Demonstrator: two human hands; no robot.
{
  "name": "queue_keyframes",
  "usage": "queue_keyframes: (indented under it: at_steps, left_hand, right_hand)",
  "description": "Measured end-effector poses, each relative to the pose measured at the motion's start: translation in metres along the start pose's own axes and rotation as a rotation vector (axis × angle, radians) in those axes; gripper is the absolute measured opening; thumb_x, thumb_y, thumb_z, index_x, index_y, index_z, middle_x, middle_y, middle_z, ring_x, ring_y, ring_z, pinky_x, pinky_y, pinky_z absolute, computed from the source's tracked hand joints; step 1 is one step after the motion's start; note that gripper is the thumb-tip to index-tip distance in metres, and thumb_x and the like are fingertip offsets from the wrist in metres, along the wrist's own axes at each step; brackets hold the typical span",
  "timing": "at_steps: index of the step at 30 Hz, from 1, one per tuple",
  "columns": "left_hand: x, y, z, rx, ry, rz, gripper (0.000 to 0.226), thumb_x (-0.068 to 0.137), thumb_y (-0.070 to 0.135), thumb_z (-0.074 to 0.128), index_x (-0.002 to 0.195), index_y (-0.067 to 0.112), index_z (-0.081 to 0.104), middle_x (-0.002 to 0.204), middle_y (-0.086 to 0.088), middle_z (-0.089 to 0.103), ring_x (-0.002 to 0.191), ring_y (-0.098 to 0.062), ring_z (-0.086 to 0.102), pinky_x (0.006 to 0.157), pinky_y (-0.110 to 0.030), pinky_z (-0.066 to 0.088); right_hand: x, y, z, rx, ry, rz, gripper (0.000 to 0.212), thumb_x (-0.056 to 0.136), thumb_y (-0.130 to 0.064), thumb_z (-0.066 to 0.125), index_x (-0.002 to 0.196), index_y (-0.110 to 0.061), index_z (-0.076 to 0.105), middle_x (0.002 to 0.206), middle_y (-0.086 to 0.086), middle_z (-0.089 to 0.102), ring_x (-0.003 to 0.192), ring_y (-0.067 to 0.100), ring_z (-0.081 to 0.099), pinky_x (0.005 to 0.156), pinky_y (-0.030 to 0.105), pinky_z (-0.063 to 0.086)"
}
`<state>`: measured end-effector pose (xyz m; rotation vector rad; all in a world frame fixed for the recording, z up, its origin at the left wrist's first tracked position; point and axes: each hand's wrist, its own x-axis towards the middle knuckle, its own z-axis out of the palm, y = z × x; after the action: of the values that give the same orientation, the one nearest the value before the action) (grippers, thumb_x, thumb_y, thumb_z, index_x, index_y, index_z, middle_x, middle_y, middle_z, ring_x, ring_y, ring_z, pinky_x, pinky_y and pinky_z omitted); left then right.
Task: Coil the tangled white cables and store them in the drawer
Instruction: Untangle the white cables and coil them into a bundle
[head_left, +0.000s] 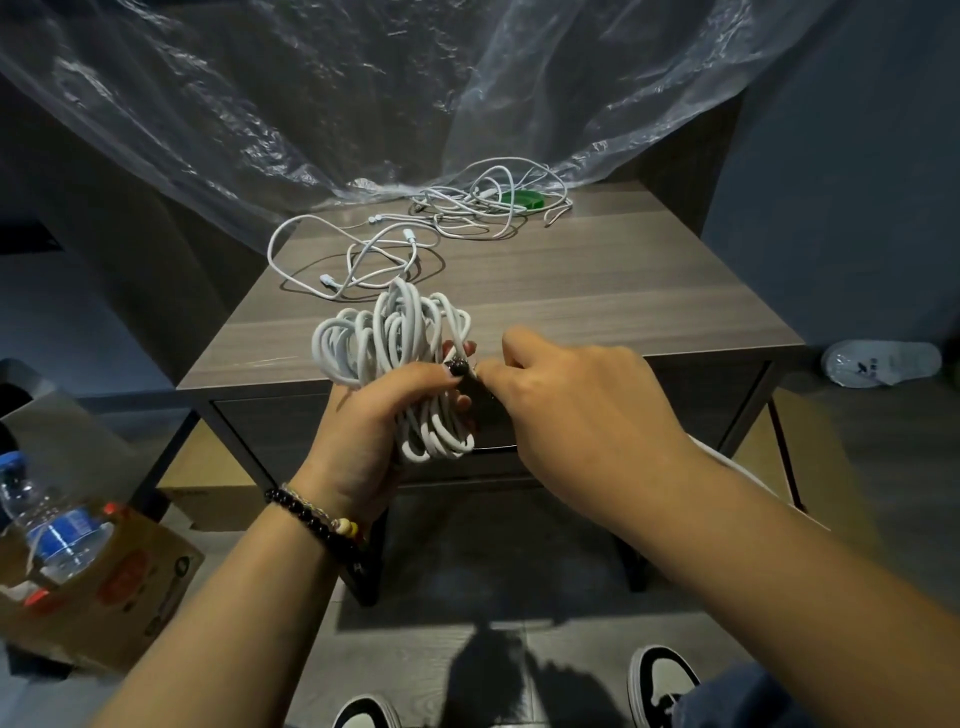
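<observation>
My left hand (363, 431) grips a thick bundle of coiled white cable (395, 343) at its middle, in front of the table's near edge. My right hand (576, 400) pinches at the bundle's right side, where a small dark piece sits by my left fingertips; what it holds is hidden. A loose white cable (353, 257) lies on the wooden table (597, 291) at the back left. A tangle of white cables (488, 205) lies at the back, around a green object (524, 200). The drawer (270, 421) under the tabletop is closed.
Clear plastic sheeting (363, 104) hangs behind the table and touches its back edge. A cardboard box (104, 582) with a water bottle (47, 525) stands on the floor at the left. A white slipper (883, 364) lies at the right. My shoes (660, 680) are below.
</observation>
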<state>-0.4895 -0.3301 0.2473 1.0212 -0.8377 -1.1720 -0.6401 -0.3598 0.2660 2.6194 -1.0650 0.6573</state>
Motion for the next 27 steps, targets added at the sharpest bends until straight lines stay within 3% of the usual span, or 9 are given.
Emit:
queue_keyframes:
  at_steps: [3, 7, 9, 12, 17, 20, 23, 25, 27]
  left_hand:
    - [0.0, -0.001, 0.001, -0.05, -0.002, -0.058, 0.052, 0.057, 0.019, 0.069, 0.104, -0.005, 0.067, 0.091, -0.02, 0.064, 0.08, -0.026, 0.061, 0.071, -0.033, 0.051]
    - [-0.001, 0.003, 0.006, -0.142, -0.004, -0.083, 0.021, 0.067, 0.012, 0.057, 0.079, 0.008, 0.073, 0.069, -0.008, 0.066, 0.063, -0.018, 0.062, 0.057, -0.023, 0.05]
    - [-0.001, 0.006, 0.007, -0.227, 0.011, -0.07, 0.018, 0.065, 0.012, 0.057, 0.076, 0.006, 0.07, 0.068, -0.008, 0.063, 0.062, -0.017, 0.061, 0.057, -0.023, 0.05]
    - [0.001, 0.01, 0.005, -0.387, 0.034, -0.077, 0.019, 0.063, 0.014, 0.055, 0.074, 0.004, 0.066, 0.077, -0.012, 0.066, 0.082, -0.022, 0.062, 0.074, -0.028, 0.054]
    - [-0.002, 0.017, 0.008, -0.264, -0.007, -0.082, 0.03, 0.069, 0.016, 0.048, 0.065, 0.004, 0.075, 0.077, -0.011, 0.073, 0.082, -0.02, 0.068, 0.09, -0.032, 0.049]
    - [-0.005, 0.019, 0.01, -0.257, -0.014, -0.069, 0.027, 0.071, 0.014, 0.05, 0.067, 0.004, 0.075, 0.075, -0.009, 0.073, 0.078, -0.018, 0.071, 0.084, -0.03, 0.054]
    - [-0.003, 0.017, 0.009, -0.202, 0.031, -0.053, 0.022, 0.068, 0.014, 0.055, 0.078, 0.002, 0.07, 0.076, -0.01, 0.071, 0.076, -0.018, 0.069, 0.071, -0.027, 0.057]
    - [-0.001, 0.016, 0.006, -0.174, 0.111, -0.031, 0.014, 0.072, 0.009, 0.058, 0.081, 0.003, 0.066, 0.074, -0.009, 0.069, 0.073, -0.018, 0.068, 0.064, -0.025, 0.057]
    - [0.002, 0.015, 0.002, -0.165, 0.18, 0.001, 0.008, 0.081, 0.006, 0.057, 0.078, 0.005, 0.064, 0.068, -0.007, 0.068, 0.071, -0.017, 0.068, 0.06, -0.025, 0.055]
  right_hand:
    - [0.0, -0.004, -0.001, -0.002, 0.046, -0.013, 0.013, 0.062, -0.002, 0.071, 0.072, -0.01, 0.071, 0.064, 0.004, 0.055, 0.035, 0.023, 0.037, 0.049, 0.015, 0.001]
    - [0.001, -0.006, -0.003, 0.042, 0.106, -0.044, 0.014, 0.066, -0.002, 0.071, 0.062, -0.01, 0.061, 0.06, 0.004, 0.047, 0.043, 0.016, 0.017, 0.051, 0.016, -0.001]
    - [0.0, -0.007, -0.004, 0.062, 0.095, -0.054, 0.024, 0.065, -0.005, 0.08, 0.059, -0.011, 0.057, 0.059, 0.002, 0.043, 0.044, 0.015, 0.016, 0.05, 0.016, 0.0]
    - [-0.003, -0.009, -0.005, 0.097, 0.074, -0.053, 0.024, 0.063, -0.009, 0.08, 0.059, -0.011, 0.056, 0.06, 0.003, 0.046, 0.046, 0.016, 0.015, 0.05, 0.016, 0.0]
    - [-0.004, -0.007, -0.001, 0.101, 0.036, -0.065, 0.022, 0.059, -0.006, 0.076, 0.059, -0.011, 0.054, 0.061, 0.005, 0.049, 0.045, 0.017, 0.015, 0.05, 0.017, 0.0]
    - [-0.003, -0.006, 0.001, 0.104, 0.034, -0.064, 0.017, 0.062, -0.007, 0.071, 0.06, -0.011, 0.054, 0.062, 0.004, 0.049, 0.045, 0.019, 0.017, 0.048, 0.017, 0.002]
    - [-0.004, -0.005, -0.001, 0.131, -0.05, -0.067, 0.012, 0.077, -0.022, 0.056, 0.069, -0.014, 0.06, 0.069, 0.0, 0.051, 0.046, 0.024, 0.041, 0.045, 0.023, 0.015]
    - [-0.002, 0.001, -0.007, 0.19, -0.117, -0.019, 0.029, 0.082, -0.038, 0.044, 0.084, -0.019, 0.065, 0.079, -0.004, 0.054, 0.064, 0.022, 0.054, 0.051, 0.029, 0.033]
    - [0.0, 0.008, -0.013, 0.314, -0.099, 0.012, 0.037, 0.083, -0.05, 0.043, 0.09, -0.02, 0.064, 0.081, -0.007, 0.053, 0.072, 0.019, 0.054, 0.059, 0.033, 0.043]
